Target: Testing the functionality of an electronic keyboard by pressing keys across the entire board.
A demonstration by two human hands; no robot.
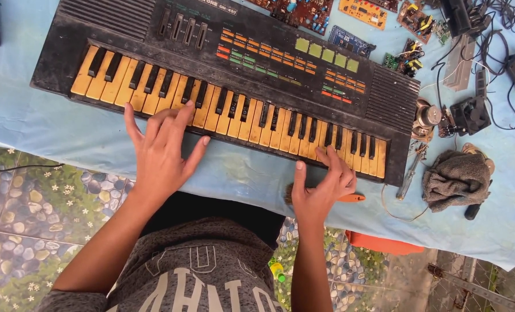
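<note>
Blue-clothed desk [49, 124] carries an electronic keyboard [234, 75], long axis running upper-left to lower-right. Left hand [162, 151] and right hand [322, 188] fingers spread on its yellowed keys [153, 95].

Bright, even daylight throughout; no single source traceable. Soft, short shadows only beneath left hand [162, 153] and right hand [321, 188] on the pale blue cloth [49, 124]. Mild sheen, no hard glare, on the black keyboard [240, 75] casing. Focus sharp centrally; slight softening and wide-angle stretch toward corners. Colours saturated, no motion blur noted.
</note>
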